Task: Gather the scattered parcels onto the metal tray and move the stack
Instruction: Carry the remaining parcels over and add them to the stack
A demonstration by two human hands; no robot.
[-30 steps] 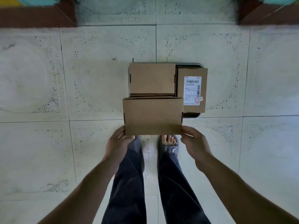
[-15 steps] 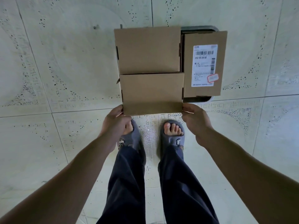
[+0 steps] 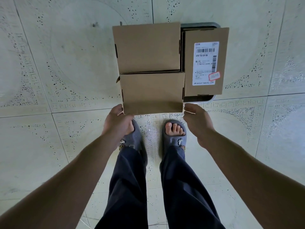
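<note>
Upper centre of the frame: metal tray on the tiled floor, almost fully covered. Exposed only as a dark rim strip at the upper right and a rounded corner at the lower right; left edge hidden under cardboard.

On the tray, three boxes with flat tops:
- Back box at the upper left of the group.
- Front box directly below it in the frame, far edge meeting the back box's near edge, near edge projecting toward the feet.
- Labelled box on the right, long side running up and down the frame, white shipping label facing up. Narrow dark gap beside the back box; left edge touching the front box's right side.

Left hand at the lower left corner of the front box, thumb up against the left edge, fingers curled under the near edge, clamped on the box. Right hand at the lower right corner, curled fingertips touching the corner; clamped or merely resting, cannot tell.

Just below the near edge: two feet in grey slippers. Bare floor tiles to the left, right and above the tray out to the frame borders.
</note>
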